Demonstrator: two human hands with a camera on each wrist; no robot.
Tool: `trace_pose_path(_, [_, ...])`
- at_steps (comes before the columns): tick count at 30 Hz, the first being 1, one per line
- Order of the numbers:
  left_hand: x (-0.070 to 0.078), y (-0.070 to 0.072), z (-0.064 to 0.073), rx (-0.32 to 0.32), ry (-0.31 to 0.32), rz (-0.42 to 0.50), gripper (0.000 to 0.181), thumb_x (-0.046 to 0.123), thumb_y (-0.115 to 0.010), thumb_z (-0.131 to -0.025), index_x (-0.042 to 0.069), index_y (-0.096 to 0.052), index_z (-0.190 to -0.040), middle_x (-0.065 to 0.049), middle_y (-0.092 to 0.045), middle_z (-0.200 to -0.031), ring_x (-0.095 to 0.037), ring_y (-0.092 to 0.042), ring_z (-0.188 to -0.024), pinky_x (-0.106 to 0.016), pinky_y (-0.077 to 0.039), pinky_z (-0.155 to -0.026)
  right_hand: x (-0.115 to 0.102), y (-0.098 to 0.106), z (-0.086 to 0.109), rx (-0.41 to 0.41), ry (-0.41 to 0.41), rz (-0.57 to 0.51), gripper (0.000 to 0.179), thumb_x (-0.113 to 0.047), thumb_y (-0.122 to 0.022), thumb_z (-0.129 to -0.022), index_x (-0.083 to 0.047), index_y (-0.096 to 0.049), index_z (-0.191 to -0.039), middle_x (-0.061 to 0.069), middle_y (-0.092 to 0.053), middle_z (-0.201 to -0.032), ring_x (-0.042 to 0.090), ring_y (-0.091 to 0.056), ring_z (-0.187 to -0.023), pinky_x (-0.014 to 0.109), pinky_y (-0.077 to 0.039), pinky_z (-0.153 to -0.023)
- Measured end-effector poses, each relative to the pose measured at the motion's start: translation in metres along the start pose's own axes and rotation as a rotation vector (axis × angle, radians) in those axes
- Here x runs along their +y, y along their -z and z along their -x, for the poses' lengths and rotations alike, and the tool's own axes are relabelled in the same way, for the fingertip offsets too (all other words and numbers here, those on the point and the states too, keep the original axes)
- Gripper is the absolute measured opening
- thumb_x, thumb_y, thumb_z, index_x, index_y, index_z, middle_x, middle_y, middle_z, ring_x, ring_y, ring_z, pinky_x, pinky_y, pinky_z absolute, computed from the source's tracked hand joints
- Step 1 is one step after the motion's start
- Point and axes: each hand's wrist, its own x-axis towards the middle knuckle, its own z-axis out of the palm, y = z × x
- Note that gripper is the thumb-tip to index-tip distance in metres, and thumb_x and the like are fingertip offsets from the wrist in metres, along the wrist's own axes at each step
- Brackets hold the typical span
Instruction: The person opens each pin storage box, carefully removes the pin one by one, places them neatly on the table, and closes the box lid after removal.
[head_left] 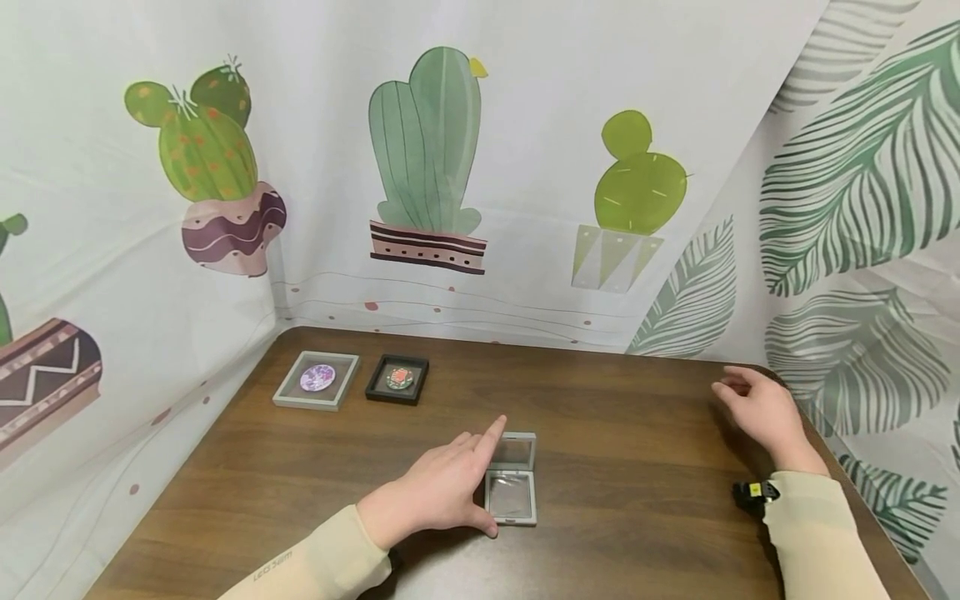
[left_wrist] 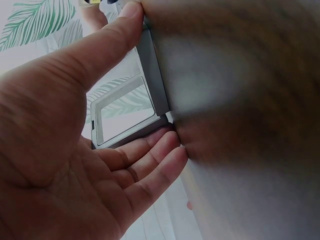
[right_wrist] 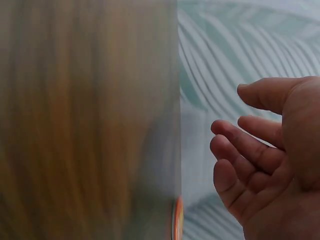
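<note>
Where the hinged gray case (head_left: 512, 497) lies open on the tabletop (head_left: 637, 475), my left grip (head_left: 442, 483), unclenched, borders its left edge. My right grip (head_left: 761, 412) hangs loose near the tabletop's right edge.

1. The left arm (head_left: 315, 554) enters from seven o'clock, sleeved, slanting toward two.
2. The left grip (head_left: 442, 487) lies near six o'clock; its left thumb (head_left: 480, 518) points toward four and its left index finger (head_left: 491, 440) toward one, spread wide apart.
3. The left wrist view shows the other left fingers (left_wrist: 156, 184) reaching toward two o'clock, slightly bent.
4. The right arm (head_left: 821, 529) comes from four o'clock.
5. The right grip (head_left: 767, 414) points toward ten, loosely curled, its right thumb (right_wrist: 267, 94) apart from the right fingers (right_wrist: 252, 150).
</note>
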Motion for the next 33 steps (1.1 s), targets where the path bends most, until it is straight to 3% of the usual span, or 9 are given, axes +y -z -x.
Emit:
trace_pose_path(12, [-0.001,-0.002,0.0,0.005,-0.01,-0.007,0.149,0.061,-0.103,-0.069,0.0,-0.019,-0.176,-0.017,-0.064,-0.154,-0.037,-0.061,-0.141,-0.049,-0.058,-0.107,-0.039,-0.027,-0.001,-0.14,0.037,-0.079,0.051,-0.032,-0.067,-0.112,0.007,-0.066,-0.145,0.028,-0.074,-0.133,0.046,-0.073,-0.117,0.055,-0.059,-0.089])
trace_pose_path(21, [-0.002,-0.002,-0.001,-0.002,-0.003,0.001,0.149,0.061,-0.103,-0.07,0.002,-0.017,-0.176,-0.018,-0.062,-0.156,-0.04,-0.06,-0.143,-0.051,-0.057,-0.109,-0.08,-0.044,0.003,-0.181,0.03,-0.125,0.056,-0.039,-0.066,-0.112,0.006,-0.067,-0.146,0.029,-0.072,-0.137,0.048,-0.07,-0.122,0.063,-0.058,-0.096])
trace_pose_path(29, [-0.002,-0.002,-0.001,-0.001,0.001,0.0,0.149,0.061,-0.103,-0.069,0.002,-0.017,-0.176,-0.018,-0.062,-0.157,-0.042,-0.06,-0.143,-0.052,-0.056,-0.11,-0.117,-0.053,0.012,-0.257,-0.001,-0.28,0.056,-0.041,-0.071,-0.11,0.004,-0.069,-0.144,0.017,-0.081,-0.109,0.027,-0.077,-0.089,0.04,-0.06,-0.073])
trace_pose_path(33, [-0.002,-0.003,-0.001,0.0,0.001,-0.003,0.15,0.062,-0.103,-0.069,0.001,-0.017,-0.176,-0.017,-0.062,-0.157,-0.039,-0.061,-0.141,-0.05,-0.057,-0.108,-0.134,-0.058,0.018,-0.306,-0.007,-0.352,0.053,-0.037,-0.074,-0.108,0.004,-0.071,-0.14,0.013,-0.081,-0.101,0.024,-0.076,-0.088,0.035,-0.06,-0.072])
